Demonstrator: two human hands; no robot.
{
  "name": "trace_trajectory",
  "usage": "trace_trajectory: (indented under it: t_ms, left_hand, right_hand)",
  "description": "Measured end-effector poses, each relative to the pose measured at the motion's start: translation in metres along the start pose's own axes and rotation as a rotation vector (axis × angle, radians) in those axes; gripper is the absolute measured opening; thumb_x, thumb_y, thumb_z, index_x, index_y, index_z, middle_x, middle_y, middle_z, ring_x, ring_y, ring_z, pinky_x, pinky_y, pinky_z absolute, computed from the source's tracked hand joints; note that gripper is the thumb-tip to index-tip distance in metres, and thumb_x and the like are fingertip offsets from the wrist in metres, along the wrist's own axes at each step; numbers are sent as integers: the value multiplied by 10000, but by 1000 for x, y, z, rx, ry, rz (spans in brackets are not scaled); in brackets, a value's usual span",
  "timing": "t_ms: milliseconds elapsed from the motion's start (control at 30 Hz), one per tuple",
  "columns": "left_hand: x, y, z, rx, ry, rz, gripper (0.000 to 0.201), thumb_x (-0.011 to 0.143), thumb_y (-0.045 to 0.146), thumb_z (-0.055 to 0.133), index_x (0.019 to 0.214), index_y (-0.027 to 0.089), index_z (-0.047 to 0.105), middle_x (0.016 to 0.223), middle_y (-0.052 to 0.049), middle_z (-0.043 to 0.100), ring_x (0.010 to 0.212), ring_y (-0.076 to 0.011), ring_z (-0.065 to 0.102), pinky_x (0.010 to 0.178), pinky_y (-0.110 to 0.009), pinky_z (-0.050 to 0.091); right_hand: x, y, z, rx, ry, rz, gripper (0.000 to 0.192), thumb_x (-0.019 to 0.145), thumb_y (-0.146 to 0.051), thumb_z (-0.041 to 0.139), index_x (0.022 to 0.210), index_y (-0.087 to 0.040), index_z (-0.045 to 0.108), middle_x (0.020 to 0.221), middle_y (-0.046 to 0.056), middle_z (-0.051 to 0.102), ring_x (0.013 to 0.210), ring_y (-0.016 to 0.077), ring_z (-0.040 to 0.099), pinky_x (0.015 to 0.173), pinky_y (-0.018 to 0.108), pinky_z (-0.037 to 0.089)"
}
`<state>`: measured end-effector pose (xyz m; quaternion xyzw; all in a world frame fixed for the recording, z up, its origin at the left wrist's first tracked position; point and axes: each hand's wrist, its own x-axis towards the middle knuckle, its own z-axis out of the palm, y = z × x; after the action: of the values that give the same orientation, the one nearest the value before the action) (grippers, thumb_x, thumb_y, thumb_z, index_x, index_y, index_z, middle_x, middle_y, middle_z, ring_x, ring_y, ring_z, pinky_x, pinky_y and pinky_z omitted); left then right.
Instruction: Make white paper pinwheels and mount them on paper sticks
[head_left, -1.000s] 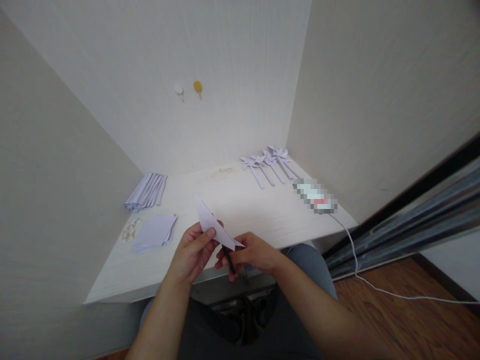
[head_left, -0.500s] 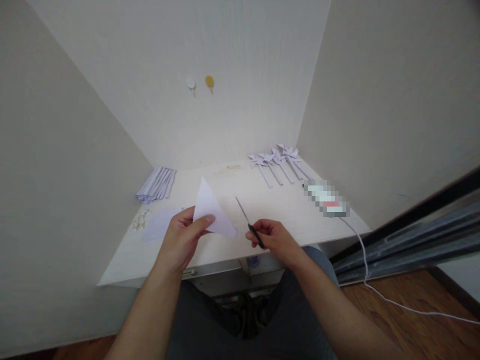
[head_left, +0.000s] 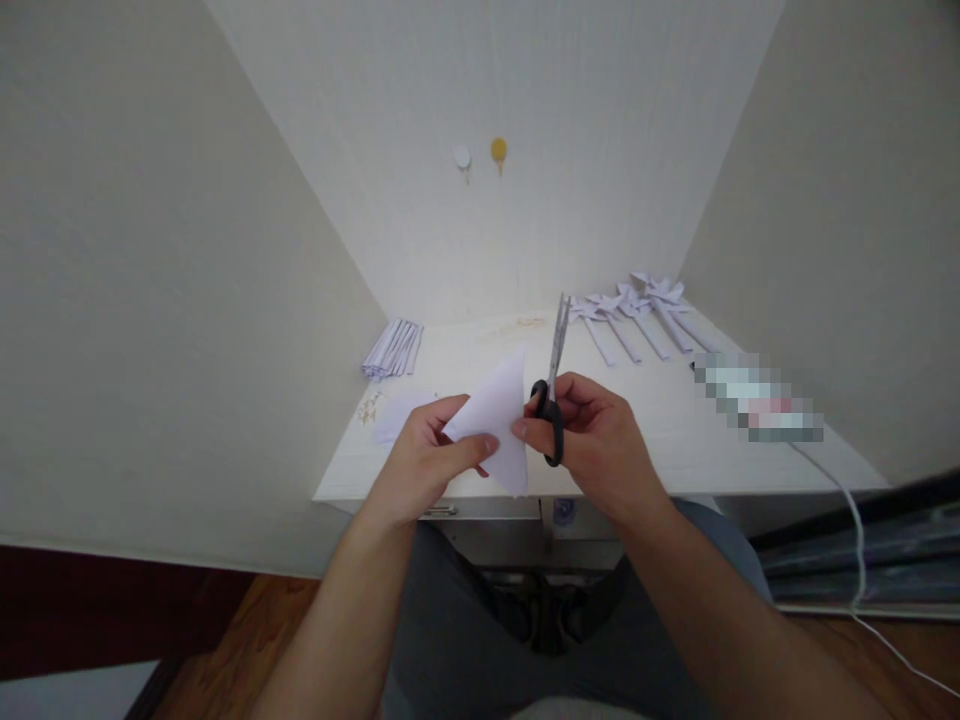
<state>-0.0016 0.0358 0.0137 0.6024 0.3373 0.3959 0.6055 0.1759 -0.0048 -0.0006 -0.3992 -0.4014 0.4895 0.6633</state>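
My left hand [head_left: 424,465] pinches a folded white paper triangle [head_left: 499,420] between thumb and fingers, just above the near edge of the white table [head_left: 675,450]. My right hand [head_left: 600,440] grips black-handled scissors [head_left: 553,375], blades together and pointing up and away. Its fingertips also touch the paper's right edge. Both hands meet in front of my lap.
A bundle of folded paper strips [head_left: 391,348] lies at the table's back left, with flat paper sheets [head_left: 397,415] and small beige bits [head_left: 369,408] nearer. Several paper pinwheels [head_left: 637,310] lie back right. A blurred device [head_left: 757,408] with a white cable [head_left: 855,540] sits at the right edge.
My right hand swung the scissors from pointing down to upright and came back against the paper. My left hand turned the triangle. The camera view shifted left, so everything sits further right.
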Motion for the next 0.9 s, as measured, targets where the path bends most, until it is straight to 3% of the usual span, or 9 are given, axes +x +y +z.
trace_trajectory:
  t_ms: [133, 267, 400, 633, 733, 900]
  left_hand:
    - [-5, -5, 7, -122, 98, 55, 285, 694, 351, 912, 874, 154, 811, 795, -54, 783, 687, -183, 693, 648, -280, 570]
    - [-8, -11, 16, -134, 246, 160, 285, 790, 403, 865, 984, 196, 839, 936, -68, 827, 839, -223, 748, 785, -328, 595]
    - [-10, -3, 16, -32, 327, 238, 233, 812, 368, 857, 980, 208, 850, 955, -57, 833, 879, -220, 751, 784, -310, 592]
    - [-15, 20, 9, 66, 354, 258, 224, 758, 332, 898, 943, 211, 860, 946, -53, 837, 834, -220, 749, 737, -305, 594]
    - [-19, 27, 1, 16, 343, 266, 208, 774, 320, 889, 952, 219, 855, 959, -46, 837, 823, -210, 748, 734, -297, 594]
    - [-29, 48, -12, 1, 380, 274, 281, 758, 349, 899, 989, 201, 842, 958, -57, 834, 769, -215, 755, 666, -291, 596]
  right_hand:
    - [-2, 4, 11, 3, 111, -93, 320, 597, -302, 914, 723, -221, 630, 680, -27, 705, 563, 119, 590, 501, 244, 474]
    - [-5, 8, 21, 33, 181, -150, 363, 603, -332, 931, 742, -225, 613, 725, -16, 724, 607, 134, 634, 539, 257, 523]
    - [-7, 9, 26, 29, 141, -137, 370, 624, -354, 936, 763, -225, 618, 725, -15, 720, 602, 130, 626, 536, 254, 523]
    - [-9, -3, 18, -47, 70, -111, 376, 639, -397, 922, 736, -230, 599, 673, -30, 668, 569, 119, 568, 506, 245, 465]
    - [-16, -7, 5, -127, -20, -8, 335, 647, -397, 902, 697, -225, 619, 613, -20, 638, 534, 121, 526, 469, 244, 407]
    - [-36, -7, -13, -358, -306, 163, 282, 672, -416, 864, 653, -223, 660, 609, 8, 642, 531, 143, 533, 476, 269, 411]
